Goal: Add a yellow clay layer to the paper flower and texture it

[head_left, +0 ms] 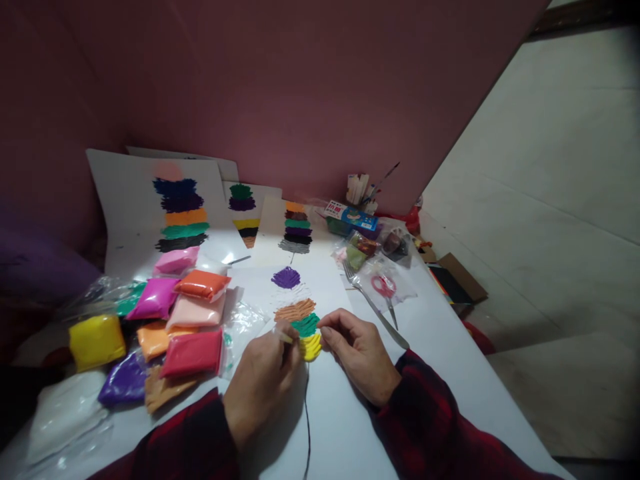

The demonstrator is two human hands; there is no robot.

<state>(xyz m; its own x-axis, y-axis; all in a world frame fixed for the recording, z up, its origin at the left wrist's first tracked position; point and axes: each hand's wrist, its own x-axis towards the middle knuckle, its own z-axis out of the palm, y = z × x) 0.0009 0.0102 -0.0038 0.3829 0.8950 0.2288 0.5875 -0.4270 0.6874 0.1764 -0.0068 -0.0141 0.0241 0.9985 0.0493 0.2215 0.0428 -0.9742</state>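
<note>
A white sheet (345,413) lies before me with bands of modelling clay on it: purple (285,277), brown (296,309), green (306,325) and yellow (311,347). A dark line runs down from the yellow band. My left hand (263,377) is closed at the left of the bands, and a small pale yellow piece of clay (284,337) shows between its fingers. At the right edge of the green and yellow bands, my right hand (363,353) has thumb and forefinger pinched together. Whatever lies between those fingertips is too small to make out.
Bagged clay in several colours, including a red packet (193,353) and a yellow packet (97,341), is heaped at left. A fork (373,307) and red-handled scissors (384,288) lie at right. Finished clay pictures (135,220) lean against the pink wall (280,87).
</note>
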